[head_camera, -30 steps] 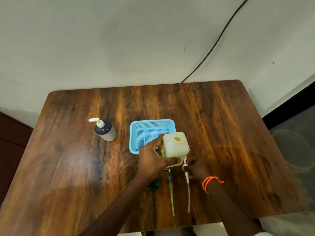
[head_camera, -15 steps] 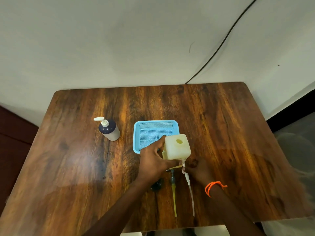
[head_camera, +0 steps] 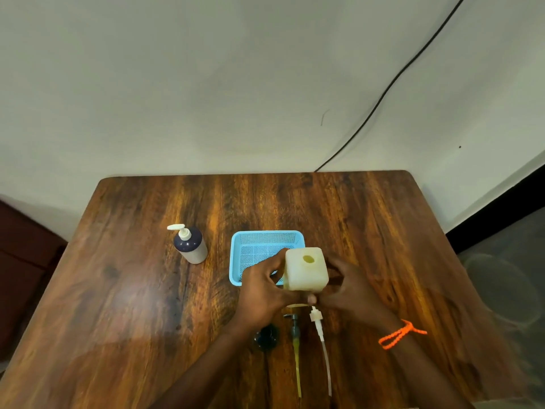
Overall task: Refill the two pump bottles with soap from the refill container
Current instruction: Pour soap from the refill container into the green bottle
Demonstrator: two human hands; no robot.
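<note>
1. A dark pump bottle (head_camera: 190, 245) stood upright at ten o'clock from the hands.
2. The blue basket (head_camera: 236, 262) sat behind the left hand (head_camera: 267, 290), whose fingers curled around the cream refill container (head_camera: 306, 270).
3. Two loose pump heads (head_camera: 295, 329) lay at six o'clock.
4. The right hand (head_camera: 351, 287) clasped the container's other side.

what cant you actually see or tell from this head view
Head view:
- Lower part of the refill container: covered by the left hand and right hand.
- Soap level inside the container: its walls are opaque.
- Dark cap: partly behind the left forearm.
- Pump tubes: the far ends run under the hands.
</note>
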